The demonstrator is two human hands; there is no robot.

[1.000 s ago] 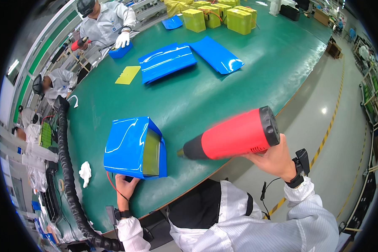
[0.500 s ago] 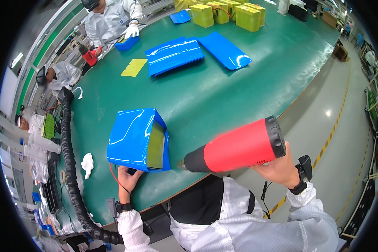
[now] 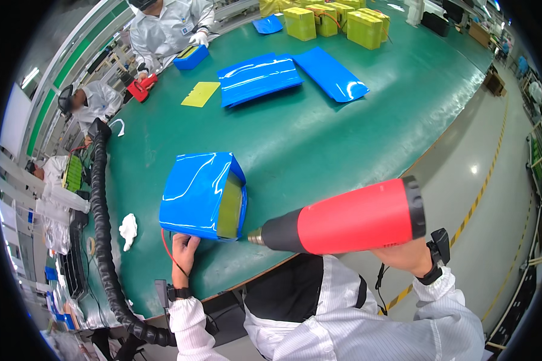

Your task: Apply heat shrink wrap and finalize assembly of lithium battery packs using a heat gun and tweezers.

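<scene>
A block-shaped yellow-green battery pack (image 3: pixel 230 207) stands near the table's front edge inside a loose, glossy blue sleeve (image 3: pixel 193 192). Its right end shows through the sleeve's open side, and a red wire (image 3: pixel 167 246) runs down at its left. My left hand (image 3: pixel 184 251) grips the sleeved pack at its near lower edge, with some fingers hidden beneath it. In my right hand (image 3: pixel 406 257) is a red and black heat gun (image 3: pixel 352 218), lying nearly level. Its metal nozzle points left, close to the pack's lower right corner; the handle is mostly hidden.
Flat blue sleeves (image 3: pixel 262 79) and a yellow sheet (image 3: pixel 200 94) lie farther back, with several yellow-green packs (image 3: pixel 364 30) behind. A black ribbed hose (image 3: pixel 102 222) and a crumpled white cloth (image 3: pixel 128 231) are at left. A co-worker (image 3: pixel 171 27) handles another blue-wrapped pack.
The heat gun's rear end has dropped and moved right, so the gun lies more level. Its nozzle stays near the pack's lower right corner. The whole view has shifted slightly.
</scene>
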